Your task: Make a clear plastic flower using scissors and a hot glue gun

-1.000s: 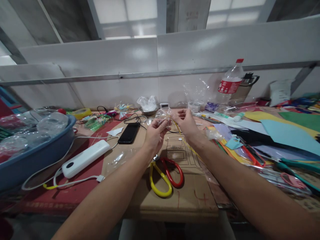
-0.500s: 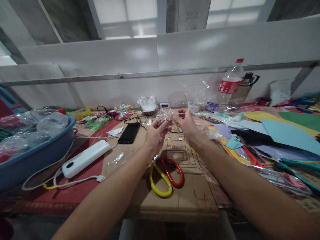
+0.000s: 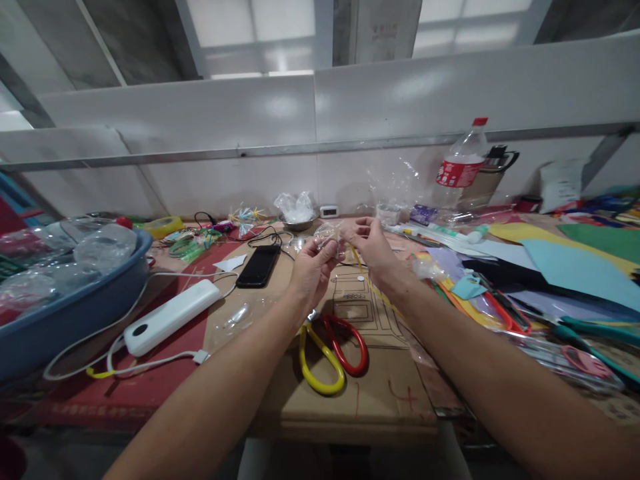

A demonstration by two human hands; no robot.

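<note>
Over the cardboard, my left hand [image 3: 316, 265] is closed on a small clear plastic piece [image 3: 327, 231] with a rounded outline. Close beside it, my right hand [image 3: 369, 245] pinches at the piece's right side, where a thin yellow strip [image 3: 356, 257] hangs from the fingers and runs down past my right wrist. Whether the strip is fixed to the plastic I cannot tell. Below my hands lie scissors [image 3: 323, 373] with one yellow and one red handle, their blades mostly hidden by my left wrist. A clear plastic scrap [image 3: 245, 317] lies left of my forearm.
A black phone [image 3: 259, 266] and a white power bank [image 3: 171, 317] with cables lie to the left, by a blue basin [image 3: 75, 317] of plastic bottles. Coloured paper [image 3: 580, 267], pliers and pens crowd the right. A large bottle [image 3: 463, 163] stands at the back.
The clear plastic piece has turned slightly between my fingers. My hands and the things on the table stay almost where they were.
</note>
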